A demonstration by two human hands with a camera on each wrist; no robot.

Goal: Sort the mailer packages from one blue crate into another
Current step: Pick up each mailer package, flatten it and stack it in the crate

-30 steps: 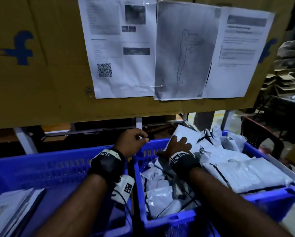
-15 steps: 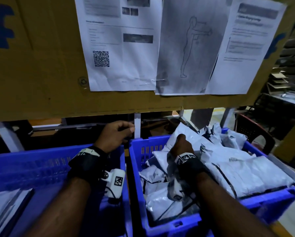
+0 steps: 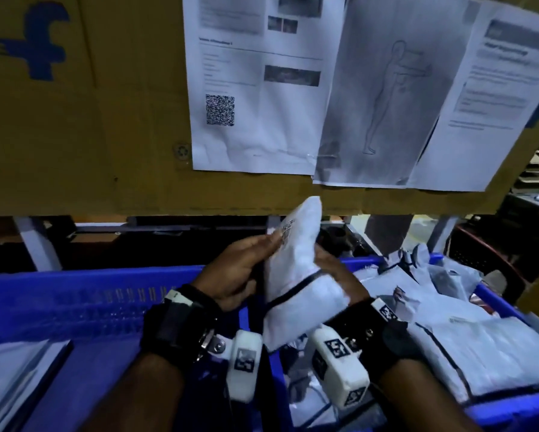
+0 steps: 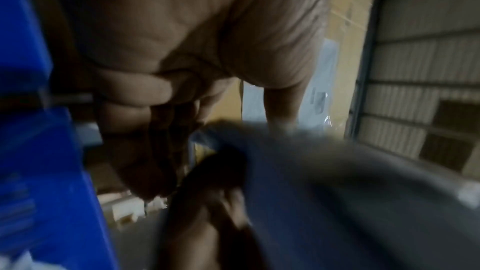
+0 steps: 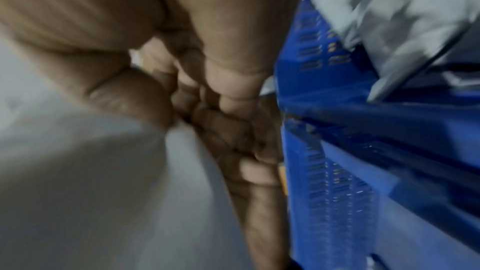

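Note:
A white mailer package point(image 3: 296, 275) with a dark seam stands upright above the gap between the two blue crates. My left hand point(image 3: 237, 272) grips its left edge, with the fingertips near the printed label. On the right side my right hand point(image 3: 336, 275) holds it, thumb on the front and fingers curled behind. The right wrist view shows that thumb of the right hand point(image 5: 194, 89) pressed on the mailer point(image 5: 78, 171). The left wrist view is blurred; my left hand point(image 4: 182, 69) meets the mailer point(image 4: 337, 192) there. The right crate point(image 3: 511, 413) holds several white mailers point(image 3: 480, 347). Flat packages point(image 3: 12, 385) lie in the left crate point(image 3: 74, 294).
A cardboard panel point(image 3: 106, 120) with printed sheets point(image 3: 262, 88) hangs just above and behind the crates, close over the lifted mailer's top. Metal frame legs point(image 3: 34, 244) stand behind the left crate. A dark chair point(image 3: 480, 254) sits at the far right.
My right hand has lifted a mailer out of the right crate. My left hand has left the crate rim and taken hold of the mailer's left side.

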